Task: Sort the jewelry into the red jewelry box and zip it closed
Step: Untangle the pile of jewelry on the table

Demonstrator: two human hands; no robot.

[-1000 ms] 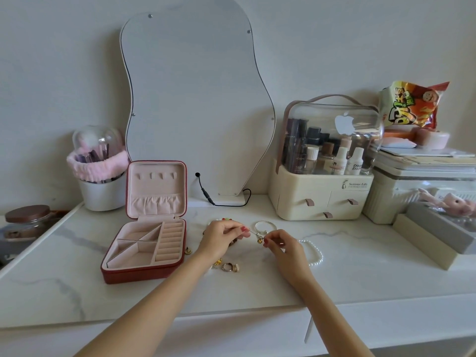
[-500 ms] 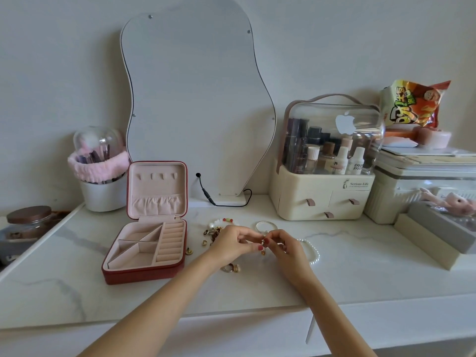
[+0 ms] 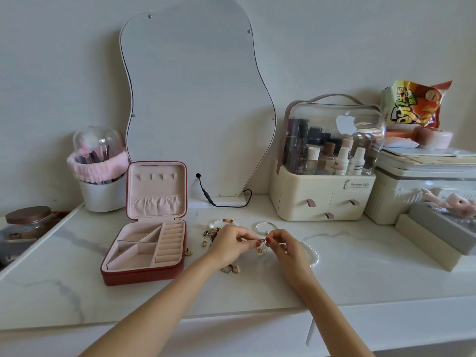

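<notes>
Both forearms reach in from the near edge and converge over the middle of the white marble-veined tabletop [image 3: 360,274], fingertips almost meeting. The left hand [image 3: 229,244] has its fingers curled inward, thumb and forefinger pinching one end of a small silver chain piece with gold beads [image 3: 261,244]; the right hand [image 3: 284,244] pinches the other end the same way, so the little piece hangs between them just above the surface. The tabletop stands against a plain pale wall, with a wavy-edged frameless mirror [image 3: 195,104] propped upright at the back, a white cup of pink makeup brushes [image 3: 99,173] to the left and a cream cosmetics organiser with a clear domed lid [image 3: 327,161] to the right. The red square zip-around jewelry box with pink lining [image 3: 146,248] lies open, left of the hands and well apart from them, its lid standing upright at the far side and its compartments facing up. Loose gold earrings and charms [image 3: 208,237] lie between the box and the left hand, two rings [image 3: 230,269] rest just below the left wrist, and a white pearl strand [image 3: 313,255] curves beside the right hand.
</notes>
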